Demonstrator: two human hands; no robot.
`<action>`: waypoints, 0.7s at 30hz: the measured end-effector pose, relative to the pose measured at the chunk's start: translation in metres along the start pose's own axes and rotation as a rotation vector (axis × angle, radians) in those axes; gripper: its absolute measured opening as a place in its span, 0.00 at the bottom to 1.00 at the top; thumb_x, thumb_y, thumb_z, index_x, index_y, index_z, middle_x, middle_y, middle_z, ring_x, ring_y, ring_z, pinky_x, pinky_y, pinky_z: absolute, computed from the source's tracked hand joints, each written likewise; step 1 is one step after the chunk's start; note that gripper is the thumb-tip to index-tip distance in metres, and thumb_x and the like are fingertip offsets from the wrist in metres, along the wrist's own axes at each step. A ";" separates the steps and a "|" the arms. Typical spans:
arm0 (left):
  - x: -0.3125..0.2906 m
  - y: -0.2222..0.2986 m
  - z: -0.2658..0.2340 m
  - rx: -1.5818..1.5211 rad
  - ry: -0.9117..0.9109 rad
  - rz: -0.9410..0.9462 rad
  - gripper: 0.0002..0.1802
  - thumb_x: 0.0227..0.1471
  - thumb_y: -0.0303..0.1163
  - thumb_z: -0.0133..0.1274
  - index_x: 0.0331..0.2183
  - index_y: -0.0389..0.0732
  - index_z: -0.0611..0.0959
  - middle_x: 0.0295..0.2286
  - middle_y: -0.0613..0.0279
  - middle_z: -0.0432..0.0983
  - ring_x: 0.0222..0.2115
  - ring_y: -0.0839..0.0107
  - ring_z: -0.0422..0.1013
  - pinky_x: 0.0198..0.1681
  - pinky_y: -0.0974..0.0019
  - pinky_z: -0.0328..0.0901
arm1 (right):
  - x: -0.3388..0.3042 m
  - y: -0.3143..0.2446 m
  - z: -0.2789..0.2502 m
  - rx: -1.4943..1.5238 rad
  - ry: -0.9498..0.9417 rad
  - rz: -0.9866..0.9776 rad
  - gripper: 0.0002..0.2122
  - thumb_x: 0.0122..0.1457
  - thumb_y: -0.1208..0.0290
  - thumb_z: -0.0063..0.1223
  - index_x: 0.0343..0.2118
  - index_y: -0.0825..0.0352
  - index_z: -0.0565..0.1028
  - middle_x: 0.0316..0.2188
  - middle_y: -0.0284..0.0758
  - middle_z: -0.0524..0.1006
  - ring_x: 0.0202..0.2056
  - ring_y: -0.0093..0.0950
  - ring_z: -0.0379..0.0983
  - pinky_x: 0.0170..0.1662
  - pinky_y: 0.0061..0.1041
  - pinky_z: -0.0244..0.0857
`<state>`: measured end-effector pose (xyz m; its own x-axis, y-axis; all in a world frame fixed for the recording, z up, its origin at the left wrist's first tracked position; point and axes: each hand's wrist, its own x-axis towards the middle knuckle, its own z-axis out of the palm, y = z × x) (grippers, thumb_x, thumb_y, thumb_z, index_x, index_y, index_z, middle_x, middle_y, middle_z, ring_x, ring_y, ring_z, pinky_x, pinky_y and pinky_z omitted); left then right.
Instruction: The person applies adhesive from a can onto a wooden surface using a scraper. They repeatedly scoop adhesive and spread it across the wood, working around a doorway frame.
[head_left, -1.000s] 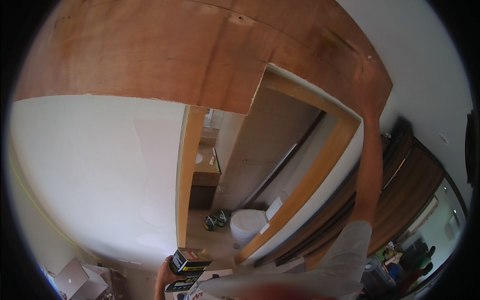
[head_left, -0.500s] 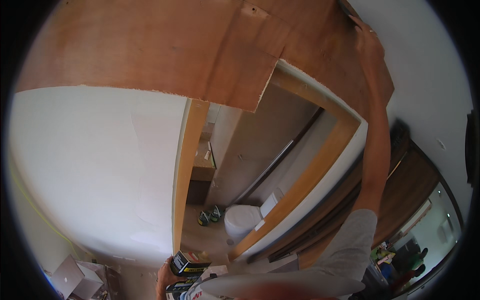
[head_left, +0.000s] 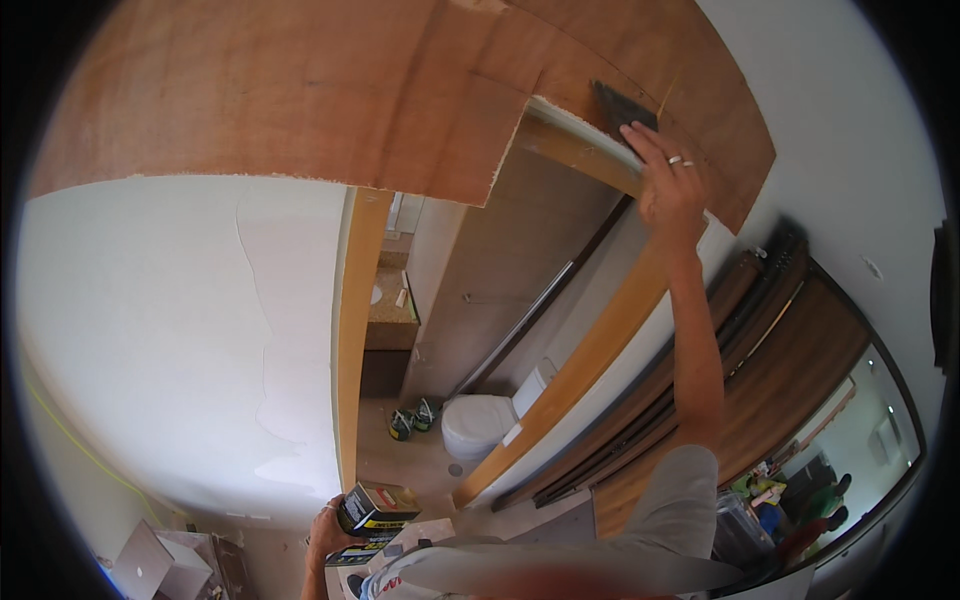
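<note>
My right hand point(head_left: 672, 195) is raised and closed on a dark, flat putty spreader point(head_left: 626, 106). Its blade lies against the reddish-brown wood panel point(head_left: 300, 100), just above the top of the doorway frame point(head_left: 572, 150). Low in the view, my left hand point(head_left: 325, 538) grips the side of a black and yellow rectangular tin point(head_left: 380, 508). That hand's fingers are partly hidden by the tin.
Through the doorway are a white toilet point(head_left: 478, 425), small dark cans point(head_left: 402, 424) and a counter point(head_left: 392, 300). Brown boards point(head_left: 640, 425) lean at the right. A white wall point(head_left: 180, 330) fills the left; a laptop point(head_left: 142, 565) sits at the lower left.
My right hand has brought the spreader down and leftward over the panel, from its upper right edge to above the doorway. My left hand still holds the tin. The view has shifted slightly.
</note>
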<state>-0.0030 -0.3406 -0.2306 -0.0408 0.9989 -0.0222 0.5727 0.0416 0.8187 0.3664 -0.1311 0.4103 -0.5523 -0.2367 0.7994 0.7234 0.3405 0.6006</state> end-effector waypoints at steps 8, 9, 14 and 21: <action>0.002 -0.013 0.006 -0.024 -0.033 -0.006 0.64 0.18 0.46 0.82 0.59 0.35 0.74 0.48 0.45 0.81 0.51 0.49 0.77 0.58 0.53 0.69 | -0.026 -0.008 -0.038 0.022 -0.077 -0.003 0.21 0.57 0.83 0.54 0.52 0.56 0.82 0.40 0.37 0.83 0.39 0.33 0.81 0.41 0.30 0.74; 0.003 -0.014 0.007 -0.025 -0.019 -0.002 0.64 0.18 0.46 0.82 0.59 0.35 0.74 0.48 0.45 0.81 0.51 0.49 0.77 0.58 0.53 0.69 | -0.014 0.012 -0.043 0.027 -0.007 -0.012 0.20 0.58 0.82 0.54 0.52 0.56 0.82 0.38 0.39 0.83 0.38 0.33 0.81 0.39 0.29 0.74; 0.000 -0.023 0.015 -0.014 -0.013 -0.030 0.64 0.18 0.46 0.82 0.59 0.35 0.74 0.49 0.44 0.80 0.52 0.48 0.76 0.58 0.53 0.69 | 0.063 0.118 -0.017 -0.114 0.030 0.277 0.15 0.73 0.70 0.45 0.57 0.59 0.80 0.45 0.44 0.84 0.45 0.35 0.81 0.52 0.31 0.70; -0.008 -0.038 0.035 -0.016 0.021 -0.110 0.69 0.13 0.46 0.83 0.61 0.34 0.71 0.48 0.46 0.81 0.51 0.50 0.77 0.57 0.53 0.70 | 0.090 0.165 0.021 -0.196 0.018 0.308 0.15 0.74 0.65 0.44 0.59 0.55 0.79 0.49 0.45 0.83 0.50 0.37 0.80 0.56 0.30 0.69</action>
<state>0.0038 -0.3490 -0.2814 -0.1201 0.9877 -0.1005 0.5505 0.1505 0.8212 0.4272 -0.0769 0.5813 -0.2903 -0.1664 0.9423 0.9213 0.2175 0.3223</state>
